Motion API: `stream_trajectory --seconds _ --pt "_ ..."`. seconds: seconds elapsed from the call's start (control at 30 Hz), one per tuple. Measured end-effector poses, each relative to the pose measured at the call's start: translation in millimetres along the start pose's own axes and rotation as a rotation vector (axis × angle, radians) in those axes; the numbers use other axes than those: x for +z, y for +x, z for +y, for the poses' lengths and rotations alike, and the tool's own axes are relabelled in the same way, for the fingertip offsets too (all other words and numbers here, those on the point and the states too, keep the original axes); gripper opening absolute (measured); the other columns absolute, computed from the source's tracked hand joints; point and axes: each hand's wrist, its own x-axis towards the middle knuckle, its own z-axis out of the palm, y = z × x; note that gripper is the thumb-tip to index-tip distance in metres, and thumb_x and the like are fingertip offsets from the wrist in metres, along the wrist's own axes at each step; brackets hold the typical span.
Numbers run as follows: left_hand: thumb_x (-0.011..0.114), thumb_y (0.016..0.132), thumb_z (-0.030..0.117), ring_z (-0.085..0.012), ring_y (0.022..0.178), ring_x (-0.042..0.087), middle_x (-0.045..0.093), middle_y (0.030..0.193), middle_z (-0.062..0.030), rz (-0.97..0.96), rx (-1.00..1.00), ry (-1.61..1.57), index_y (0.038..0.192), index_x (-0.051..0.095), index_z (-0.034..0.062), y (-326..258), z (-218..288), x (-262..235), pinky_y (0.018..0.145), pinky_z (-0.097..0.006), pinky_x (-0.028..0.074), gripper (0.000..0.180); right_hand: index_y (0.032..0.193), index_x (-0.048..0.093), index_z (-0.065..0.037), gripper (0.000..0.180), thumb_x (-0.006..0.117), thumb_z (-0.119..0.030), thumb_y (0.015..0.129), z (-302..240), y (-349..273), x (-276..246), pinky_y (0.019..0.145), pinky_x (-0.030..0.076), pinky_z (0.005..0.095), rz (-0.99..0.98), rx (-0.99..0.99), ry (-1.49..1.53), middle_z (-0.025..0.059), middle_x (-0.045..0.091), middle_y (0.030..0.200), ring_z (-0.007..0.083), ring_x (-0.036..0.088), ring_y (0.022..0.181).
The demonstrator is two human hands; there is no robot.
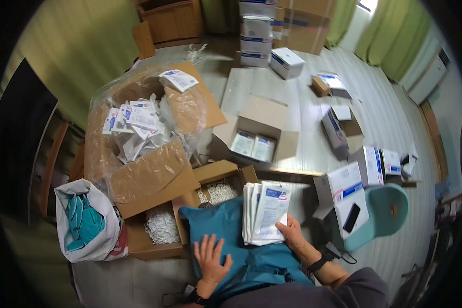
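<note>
Flat on the teal cloth (215, 223) over my lap lies my left hand (209, 259), open with its fingers spread and nothing in it. My right hand (292, 235) grips the lower right edge of a stack of white packets (267, 213) with blue print, its thumb on the front one. The stack stands tilted on the cloth, its packets slightly fanned. Ahead of it sits an open white carton (262, 114) holding two upright rows of similar packets (253, 145). To the left, a large plastic-lined cardboard box (154, 174) contains a loose heap of packets (138, 120).
Cardboard boxes (169, 246) of white strings stand left of my lap, beside a white sack (69, 226) with teal cloth inside. At right, a black phone (351, 217) rests on a carton above a pale teal tub (390, 210). Stacked cartons (256, 43) stand at the back.
</note>
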Motion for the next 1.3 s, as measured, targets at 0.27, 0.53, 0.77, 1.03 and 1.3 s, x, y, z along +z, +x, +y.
stream_trajectory --seconds 0.27,0.53,0.77,1.03,1.3 --pt "0.069 0.082 0.034 -0.0274 0.145 0.027 0.038 0.153 -0.0092 -0.504 0.255 -0.078 0.147 0.042 0.0166 -89.4 40.2 13.4 0.118 -0.054 0.012 0.073 0.124 0.051 0.006 0.037 0.063 -0.006 0.091 30.4 -104.9 -39.0 0.096 0.048 0.0332 0.103 -0.028 0.109 0.0141 0.063 0.119 0.0192 0.062 0.105" --pt "0.063 0.090 0.015 -0.0246 0.136 0.044 0.049 0.145 -0.0131 -0.609 0.030 -0.643 0.136 0.056 0.0099 -128.7 29.7 7.6 0.113 -0.046 0.029 0.046 0.124 0.053 0.006 0.036 0.061 -0.004 0.090 37.3 -168.8 -51.3 0.090 0.050 0.0317 0.196 0.042 -0.091 0.0114 0.064 0.115 0.0171 0.062 0.100" --pt "0.069 0.088 0.011 -0.0271 0.122 0.053 0.046 0.140 -0.0179 -0.013 -0.210 -1.403 0.146 0.038 0.0023 -28.8 89.7 -50.4 0.100 -0.036 0.044 0.067 0.118 0.051 0.003 0.036 0.067 -0.011 0.089 -20.7 -137.3 30.5 0.089 0.049 0.0317 -0.001 -0.223 -0.162 0.0096 0.063 0.109 0.0158 0.060 0.099" --pt "0.069 0.074 -0.007 -0.0258 0.122 0.053 0.051 0.133 -0.0160 -0.370 -0.219 -0.738 0.134 0.056 0.0036 -5.2 55.6 -59.7 0.102 -0.035 0.045 0.063 0.086 0.069 0.002 0.037 0.067 -0.035 0.091 2.8 -145.6 38.7 0.067 0.051 0.0336 -0.562 0.106 -1.033 0.0144 0.069 0.077 0.0238 0.066 0.071" --pt "0.064 0.075 -0.002 -0.0345 0.136 0.042 0.041 0.149 -0.0195 -0.386 -0.035 -0.404 0.131 0.062 0.0099 -29.9 50.8 -38.1 0.113 -0.040 0.033 0.057 0.103 0.064 -0.004 0.027 0.073 -0.017 0.081 -28.7 -130.7 47.8 0.076 0.049 0.0413 -0.098 -0.710 -0.880 0.0135 0.064 0.095 0.0335 0.061 0.091"
